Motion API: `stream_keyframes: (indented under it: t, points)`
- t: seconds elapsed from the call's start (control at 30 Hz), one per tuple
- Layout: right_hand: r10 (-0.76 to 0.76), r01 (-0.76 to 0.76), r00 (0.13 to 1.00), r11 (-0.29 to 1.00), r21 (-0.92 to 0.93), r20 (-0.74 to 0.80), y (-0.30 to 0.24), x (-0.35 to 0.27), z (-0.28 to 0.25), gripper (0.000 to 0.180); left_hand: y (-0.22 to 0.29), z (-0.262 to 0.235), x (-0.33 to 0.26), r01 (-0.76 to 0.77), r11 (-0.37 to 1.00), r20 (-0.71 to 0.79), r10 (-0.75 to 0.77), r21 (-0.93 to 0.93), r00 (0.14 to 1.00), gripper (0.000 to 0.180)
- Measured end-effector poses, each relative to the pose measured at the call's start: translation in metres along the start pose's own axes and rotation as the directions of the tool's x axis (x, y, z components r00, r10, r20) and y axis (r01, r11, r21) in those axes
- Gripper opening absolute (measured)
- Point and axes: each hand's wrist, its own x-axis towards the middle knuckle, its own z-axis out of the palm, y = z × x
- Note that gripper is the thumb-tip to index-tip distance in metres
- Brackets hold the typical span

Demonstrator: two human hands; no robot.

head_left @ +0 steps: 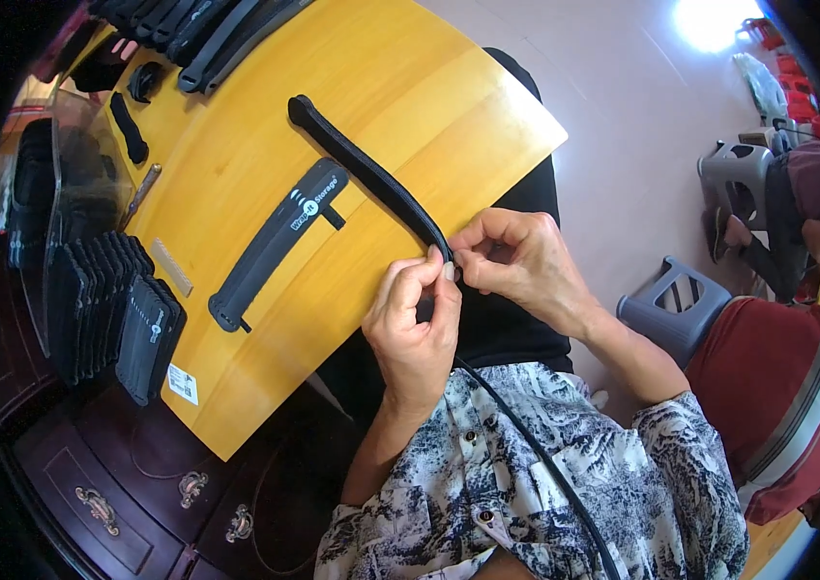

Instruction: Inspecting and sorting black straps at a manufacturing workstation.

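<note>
A long black fabric strap (371, 179) runs across the yellow wooden board toward me, its rounded far end lying on the wood. Its near end is pinched between the thumb and fingers of my left hand (412, 314) at the board's edge. My right hand (531, 266) is closed in a pinch right beside that same end, fingertips touching it; what lies between them is hidden. To the left of this strap lies a flat, wider black strap (265, 253) with white print and two small tabs sticking out.
Stacks of black straps stand at the board's left edge (149, 338) and far edge (226, 39). A short beige strip (171, 267) and a pen (142, 191) lie on the board (333, 309). Grey stools (678, 302) and a seated person (797, 217) are at the right.
</note>
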Motion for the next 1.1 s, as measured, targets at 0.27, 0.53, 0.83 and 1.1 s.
stream_keyframes:
  t: [0.27, 0.53, 0.83, 1.1]
  points:
    - [-0.286, 0.289, 0.956, 0.875, -0.388, 0.067, -0.013, 0.007, -0.001, 0.019, 0.000, 0.001, 0.002, 0.014, 1.000, -0.023, -0.014, -0.001, 1.000, 0.013]
    - [-0.250, 0.350, 0.927, 0.846, -0.402, 0.281, -0.021, 0.021, -0.010, 0.022, -0.006, 0.003, 0.001, 0.024, 0.998, -0.058, -0.027, -0.064, 0.998, 0.009]
    - [-0.348, 0.421, 0.901, 0.849, -0.319, 0.260, -0.024, 0.001, -0.013, 0.019, 0.015, -0.012, -0.002, 0.267, 0.818, 0.164, -0.213, -0.510, 0.963, 0.030]
    - [-0.368, 0.400, 0.915, 0.877, -0.266, 0.163, -0.018, 0.003, -0.003, 0.017, 0.000, -0.006, -0.003, 0.024, 0.979, 0.048, -0.014, -0.201, 0.999, 0.021]
